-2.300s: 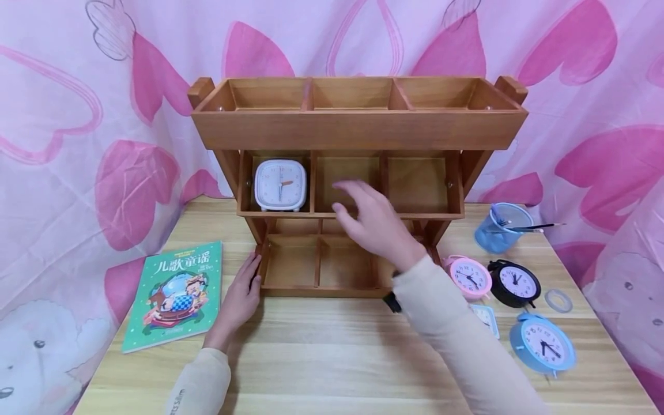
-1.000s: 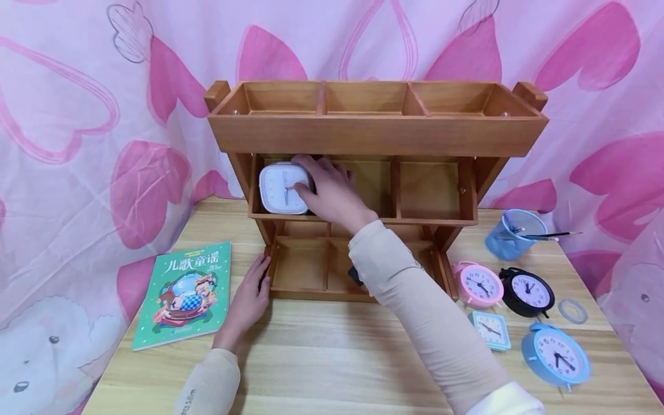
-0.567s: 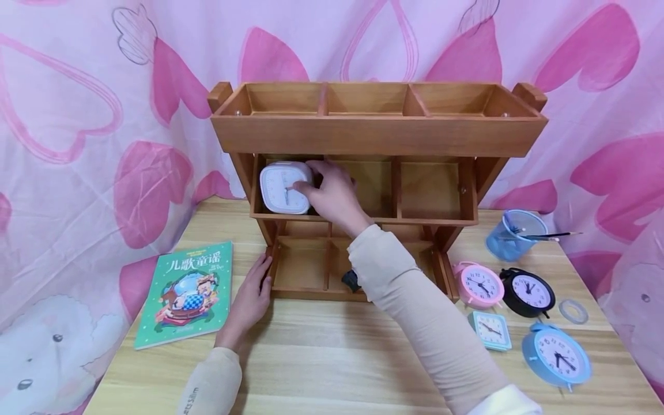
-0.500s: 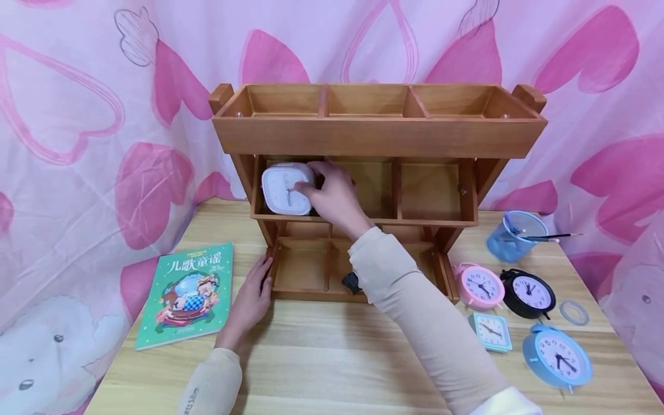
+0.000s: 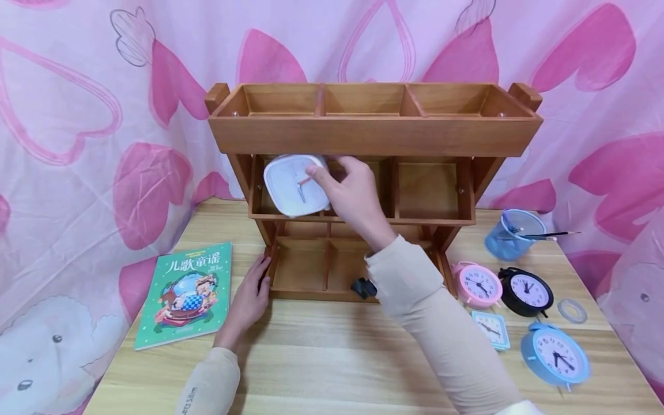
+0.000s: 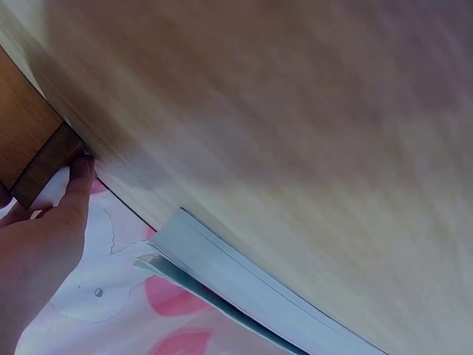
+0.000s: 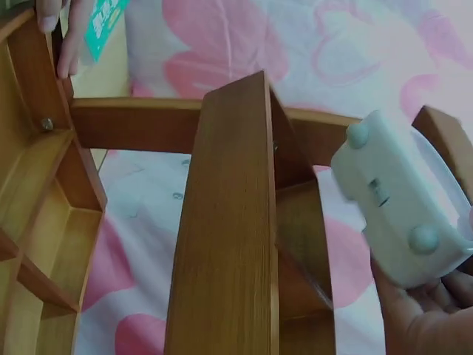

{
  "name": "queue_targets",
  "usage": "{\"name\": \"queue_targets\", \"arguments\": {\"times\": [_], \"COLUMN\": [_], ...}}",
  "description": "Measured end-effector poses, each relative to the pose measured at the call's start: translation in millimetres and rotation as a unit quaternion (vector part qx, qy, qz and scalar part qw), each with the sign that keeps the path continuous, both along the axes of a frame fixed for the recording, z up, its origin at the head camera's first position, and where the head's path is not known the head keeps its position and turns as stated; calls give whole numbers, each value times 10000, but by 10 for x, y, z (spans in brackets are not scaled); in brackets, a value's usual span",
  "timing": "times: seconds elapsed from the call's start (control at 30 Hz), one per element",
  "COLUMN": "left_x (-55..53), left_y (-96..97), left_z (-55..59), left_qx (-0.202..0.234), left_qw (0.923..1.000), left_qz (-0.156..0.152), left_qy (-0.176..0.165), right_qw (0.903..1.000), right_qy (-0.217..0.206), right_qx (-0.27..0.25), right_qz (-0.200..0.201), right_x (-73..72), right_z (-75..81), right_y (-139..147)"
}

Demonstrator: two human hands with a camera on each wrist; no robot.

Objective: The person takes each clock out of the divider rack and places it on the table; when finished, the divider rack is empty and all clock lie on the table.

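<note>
My right hand (image 5: 358,193) grips a white alarm clock (image 5: 295,187), thumb on its face and fingers behind. The clock tilts in front of the left and middle compartments of the wooden shelf's middle tier (image 5: 425,190). In the right wrist view, the clock (image 7: 399,200) shows its underside with round feet, raised clear of the tier's front board (image 7: 225,214). My left hand (image 5: 250,302) rests against the lower left side of the shelf. The left wrist view has its fingers (image 6: 74,192) touching the shelf's wooden edge (image 6: 48,163).
To the right stand a pink clock (image 5: 478,285), a black clock (image 5: 526,291), a small square clock (image 5: 490,329) and a blue clock (image 5: 555,354). A ring (image 5: 572,311) and a blue pen cup (image 5: 513,235) are nearby. A green book (image 5: 187,294) lies left.
My right hand reached to the clock in the left compartment and took hold of it. The clock has since been lifted, tilted and shifted right. My left hand has stayed at the shelf.
</note>
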State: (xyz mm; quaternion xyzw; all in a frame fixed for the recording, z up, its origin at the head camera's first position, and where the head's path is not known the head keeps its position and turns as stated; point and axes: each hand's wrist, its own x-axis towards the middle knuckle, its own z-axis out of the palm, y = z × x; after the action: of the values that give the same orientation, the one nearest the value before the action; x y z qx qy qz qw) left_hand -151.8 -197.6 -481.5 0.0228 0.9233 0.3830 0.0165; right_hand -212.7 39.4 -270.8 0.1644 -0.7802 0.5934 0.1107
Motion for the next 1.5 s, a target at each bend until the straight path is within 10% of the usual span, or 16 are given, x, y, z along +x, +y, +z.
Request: {"name": "queue_targets", "arguments": {"times": [0.37,0.93,1.17,1.3,1.5], "left_x": [-18,-5,11,7,2], "left_y": [32,52,34,28,26], "left_z": [-5,-53,-35,-16,-1], "left_qx": [16,21,-4,-21,-37], "left_qw": [10000,10000,10000,10000,10000], "left_qz": [-38,-22,-14,-13,-19], "left_qy": [70,27,46,30,-62], "right_qw": [9994,9776,9382,9243,8648], "right_qy": [-277,-1342,-2103,-2928,-4609], "right_qx": [-33,1251,1963,1527,1149], "right_qz": [220,-1026,-1922,-1916,-1625], "right_x": [569,1330,1697,1903,2065], "right_z": [-483,-1399,-1606,-1763,-1952], "right_y": [405,1806,2489,2781,3000]}}
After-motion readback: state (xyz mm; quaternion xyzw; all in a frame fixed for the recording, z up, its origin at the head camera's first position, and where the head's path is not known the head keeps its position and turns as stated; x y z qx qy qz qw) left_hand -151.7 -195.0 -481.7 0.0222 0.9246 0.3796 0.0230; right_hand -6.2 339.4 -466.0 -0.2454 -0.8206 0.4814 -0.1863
